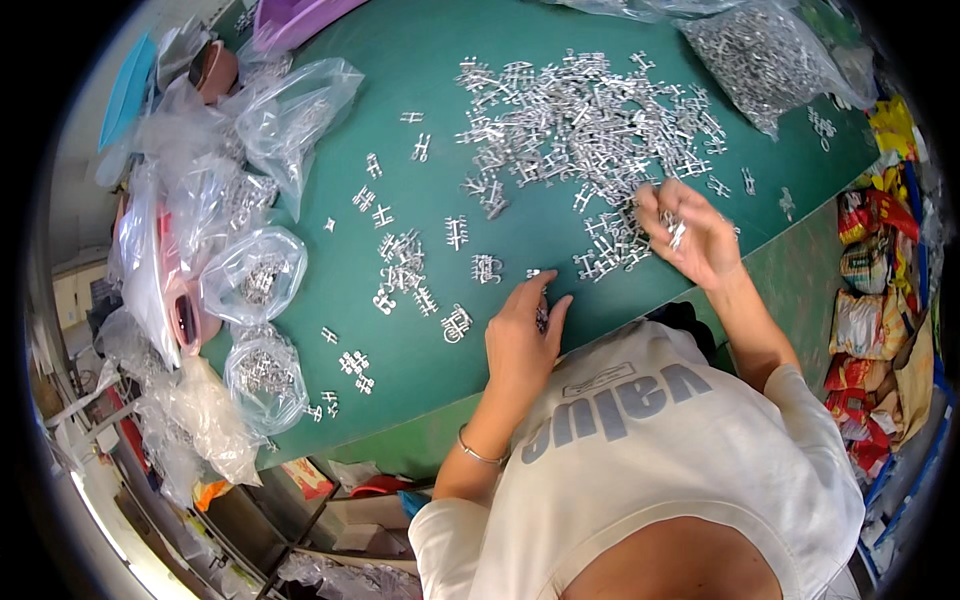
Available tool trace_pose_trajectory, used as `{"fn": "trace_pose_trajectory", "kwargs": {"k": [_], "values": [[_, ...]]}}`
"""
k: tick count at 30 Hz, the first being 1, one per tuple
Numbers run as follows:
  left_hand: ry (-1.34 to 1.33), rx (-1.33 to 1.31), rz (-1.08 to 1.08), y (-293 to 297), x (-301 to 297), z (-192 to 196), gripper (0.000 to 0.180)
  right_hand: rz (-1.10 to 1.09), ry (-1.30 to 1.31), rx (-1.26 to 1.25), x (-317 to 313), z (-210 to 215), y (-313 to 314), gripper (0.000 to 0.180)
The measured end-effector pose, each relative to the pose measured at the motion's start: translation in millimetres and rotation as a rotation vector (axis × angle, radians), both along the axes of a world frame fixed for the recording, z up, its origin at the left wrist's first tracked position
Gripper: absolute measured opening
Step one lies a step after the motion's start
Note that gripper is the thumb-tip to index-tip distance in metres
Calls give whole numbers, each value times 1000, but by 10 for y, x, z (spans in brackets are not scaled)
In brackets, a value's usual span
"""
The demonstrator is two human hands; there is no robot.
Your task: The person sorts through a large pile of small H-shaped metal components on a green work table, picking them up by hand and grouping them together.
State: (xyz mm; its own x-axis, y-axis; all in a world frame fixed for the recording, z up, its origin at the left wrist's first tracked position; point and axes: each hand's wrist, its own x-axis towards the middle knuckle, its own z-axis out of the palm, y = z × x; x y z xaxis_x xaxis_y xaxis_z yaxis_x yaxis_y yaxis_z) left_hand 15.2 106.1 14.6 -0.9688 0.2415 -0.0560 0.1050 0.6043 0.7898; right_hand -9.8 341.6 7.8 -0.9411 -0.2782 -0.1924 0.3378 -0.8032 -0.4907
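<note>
Small silver metal castings (590, 120) lie in a large loose pile on the green table (350, 240). Over the near right edge of this pile is my right hand (700, 240), its fingers curled around a few silver metal pieces (677, 235). My left hand (522, 335) rests at the table's near edge, thumb and fingers bent around small metal pieces (542, 318) that are mostly hidden. Just beyond the left hand, a small group of castings (486, 268) lies apart from the pile. Further left is a looser cluster of pieces (403, 262).
Open clear bags of metal parts (262, 285) line the table's left side, near a pink container (195, 315). A large full bag (765, 60) sits at the far right. A purple basin (290, 22) stands at the far left. Colourful packets (868, 270) fill a rack on the right.
</note>
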Motion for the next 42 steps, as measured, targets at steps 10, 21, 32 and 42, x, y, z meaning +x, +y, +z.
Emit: {"fn": "trace_pose_trajectory", "kwargs": {"k": [10,21,32,42], "values": [[155,-366,-74,335,-165,-99,31,-59,706,1837,224,-49,-49,20],[65,-361,156,141,-229,4,29,-270,591,1963,147,1,104,21],[104,-319,-20,199,-138,-89,23,-265,312,1552,224,-169,74,12],[204,-274,-56,624,-287,23,35,-158,-121,309,88,23,532,16]]}}
